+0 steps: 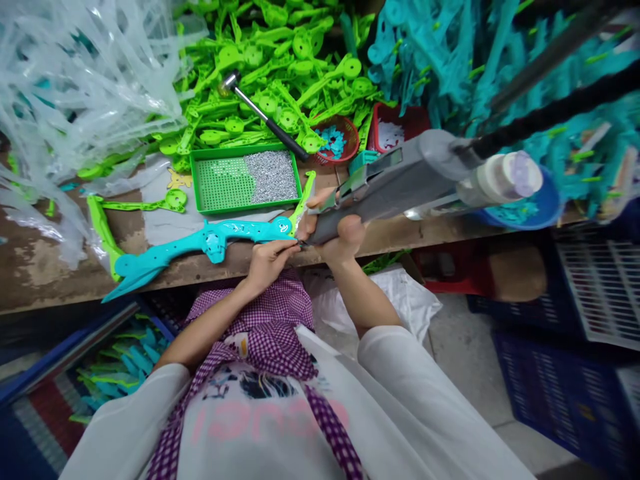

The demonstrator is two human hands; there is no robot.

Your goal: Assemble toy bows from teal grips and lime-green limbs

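My right hand grips a grey power screwdriver whose tip points down at the near end of a teal plastic toy part lying on the bench. A light green piece sticks up from that end. My left hand is closed, fingers pinched against the end of the teal part just under the tool's tip. What the fingertips pinch is too small to make out.
A green tray half filled with small silver screws sits behind the part. A hammer lies on a heap of green parts. Teal parts pile at the right, clear bags at the left, red baskets between. Blue crates stand on the floor.
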